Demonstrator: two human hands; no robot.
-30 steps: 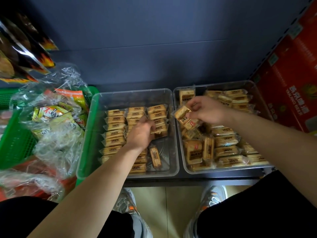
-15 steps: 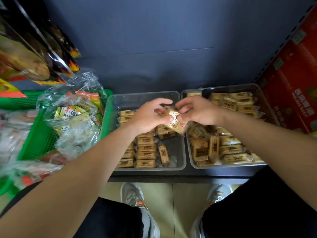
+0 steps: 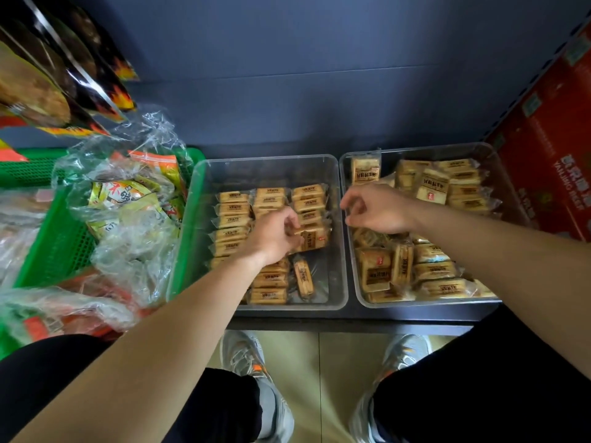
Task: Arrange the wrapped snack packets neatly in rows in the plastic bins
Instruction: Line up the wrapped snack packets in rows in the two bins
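Handover finished. Half a second back: one snack packet pinched by both hands above the gap between the bins. Now: snack packet pinched in left hand alone, fingers curled over its near end, low over the right-hand row of the left bin; resting on the packets there or just above them, cannot tell which. Right hand drawn back to the left edge of the right bin, holding nothing, fingers loosely curled.

Left bin: packets in three rows, one loose packet lying lengthwise near the front. Right bin: packets jumbled, several on edge.

Middle row of left bin partly hidden under left hand and forearm. Packets beneath right hand hidden. Wrapper print too small to read. Green basket at left and red carton at right, both cut off by the frame edge.
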